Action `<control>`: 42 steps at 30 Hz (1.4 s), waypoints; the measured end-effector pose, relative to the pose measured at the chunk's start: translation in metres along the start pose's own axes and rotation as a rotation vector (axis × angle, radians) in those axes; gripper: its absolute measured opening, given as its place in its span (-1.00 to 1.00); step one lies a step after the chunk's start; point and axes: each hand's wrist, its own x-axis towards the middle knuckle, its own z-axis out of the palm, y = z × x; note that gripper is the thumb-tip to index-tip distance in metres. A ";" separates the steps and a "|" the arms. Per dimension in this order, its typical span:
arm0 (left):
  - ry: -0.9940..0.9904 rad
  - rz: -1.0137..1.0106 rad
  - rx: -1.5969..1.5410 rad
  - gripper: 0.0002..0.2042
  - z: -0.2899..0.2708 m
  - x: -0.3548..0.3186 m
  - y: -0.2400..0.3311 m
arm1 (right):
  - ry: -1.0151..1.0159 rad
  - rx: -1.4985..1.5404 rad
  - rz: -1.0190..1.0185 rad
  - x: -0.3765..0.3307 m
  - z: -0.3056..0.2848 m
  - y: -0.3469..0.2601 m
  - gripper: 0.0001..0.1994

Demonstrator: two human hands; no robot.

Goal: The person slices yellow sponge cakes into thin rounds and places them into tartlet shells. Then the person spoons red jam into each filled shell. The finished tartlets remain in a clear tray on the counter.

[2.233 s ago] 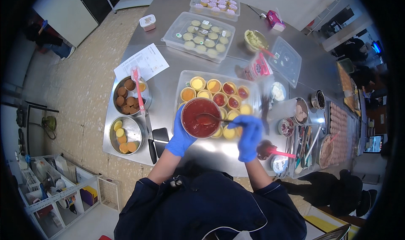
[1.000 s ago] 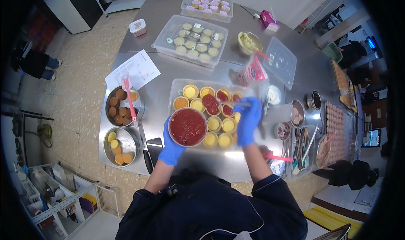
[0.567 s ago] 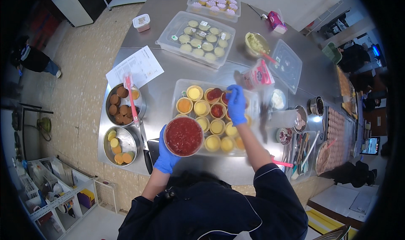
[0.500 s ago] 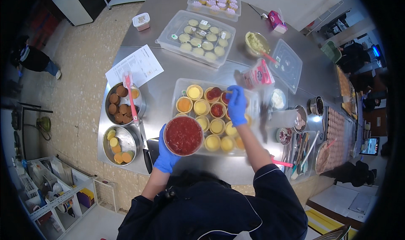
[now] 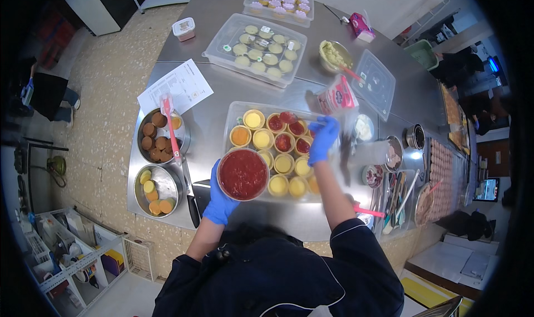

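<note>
My left hand (image 5: 218, 201), in a blue glove, is wrapped round a bowl (image 5: 219, 179) filled with smooth red jam (image 5: 243, 174). In my right hand (image 5: 324, 139), also gloved, is a spoon (image 5: 288, 117) with red on its head. It hovers over the far row of round cups in a clear plastic box (image 5: 260, 105). Several cups carry red jam, among them one below the spoon (image 5: 275, 123) and another nearer me (image 5: 283, 143). Other cups show plain yellow tops (image 5: 263, 139), and one at the left holds an orange-brown cake round (image 5: 241, 135). The bowl hides the box's near left corner.
Left on the steel table stand two metal pans of cake rounds (image 5: 186, 144) (image 5: 179, 192), with a knife (image 5: 193, 205) alongside. Beyond are a printed sheet (image 5: 183, 86) and a lidded box of cups (image 5: 222, 30). To the right are a green-cream bowl (image 5: 334, 55), a clear lid (image 5: 384, 86) and utensils (image 5: 397, 203).
My right hand has moved to the right, and the spoon has lifted off a far-row cup, showing the red on it. My left hand keeps the bowl nearly in place.
</note>
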 end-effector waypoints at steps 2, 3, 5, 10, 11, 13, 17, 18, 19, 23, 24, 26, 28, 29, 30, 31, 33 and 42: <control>-0.010 -0.009 0.000 -0.60 0.002 0.002 0.000 | 0.090 0.106 0.177 0.002 -0.004 -0.009 -0.85; -0.041 -0.016 -0.018 -0.60 0.003 0.003 -0.001 | 0.102 0.122 0.227 0.000 -0.007 -0.015 -0.85; -0.013 -0.006 -0.008 -0.61 0.006 0.007 -0.001 | 0.007 0.181 0.229 -0.009 -0.009 -0.032 -0.85; -0.053 0.012 0.010 -0.61 0.014 0.009 -0.004 | -0.293 0.070 0.085 -0.071 -0.002 -0.083 -0.80; -0.067 0.011 0.014 -0.60 0.017 0.009 -0.005 | -0.438 0.136 0.050 -0.087 -0.003 -0.091 -0.77; -0.152 0.056 0.107 -0.60 0.022 0.006 -0.007 | -0.546 0.031 -0.083 -0.111 -0.004 -0.103 -0.78; -0.214 -0.018 0.048 -0.59 0.031 -0.003 -0.007 | -0.751 -0.056 -0.321 -0.138 -0.014 -0.116 -0.80; -0.204 -0.017 0.054 -0.58 0.032 -0.004 -0.007 | -0.788 -0.060 -0.392 -0.142 -0.017 -0.117 -0.80; -0.193 -0.017 0.059 -0.58 0.033 -0.006 -0.008 | -0.794 -0.105 -0.413 -0.146 -0.019 -0.117 -0.81; -0.167 0.005 0.125 -0.57 0.034 -0.010 -0.010 | -0.550 -0.008 -0.158 -0.166 -0.021 -0.113 -0.82; -0.166 0.046 0.181 -0.57 0.033 -0.011 -0.011 | -0.476 0.001 -0.104 -0.169 -0.020 -0.111 -0.82; -0.156 0.072 0.214 -0.57 0.032 -0.012 -0.011 | -0.365 0.041 0.024 -0.170 -0.021 -0.107 -0.82; -0.139 0.037 0.171 -0.57 0.031 -0.012 -0.011 | -0.302 0.124 0.160 -0.166 -0.019 -0.101 -0.82; -0.164 0.051 0.185 -0.57 0.030 -0.012 -0.011 | -0.275 0.125 0.231 -0.163 -0.018 -0.098 -0.82; -0.189 0.063 0.200 -0.57 0.029 -0.012 -0.011 | -0.259 0.150 0.289 -0.161 -0.017 -0.095 -0.83; -0.216 0.075 0.215 -0.57 0.027 -0.012 -0.011 | -0.221 0.161 0.358 -0.158 -0.015 -0.093 -0.83; -0.173 0.059 0.187 -0.57 0.024 -0.008 -0.010 | -0.270 0.242 0.291 -0.152 -0.011 -0.091 -0.83; -0.085 0.116 0.131 -0.58 -0.002 -0.018 0.008 | -0.286 0.041 -0.054 -0.094 0.012 -0.086 -0.82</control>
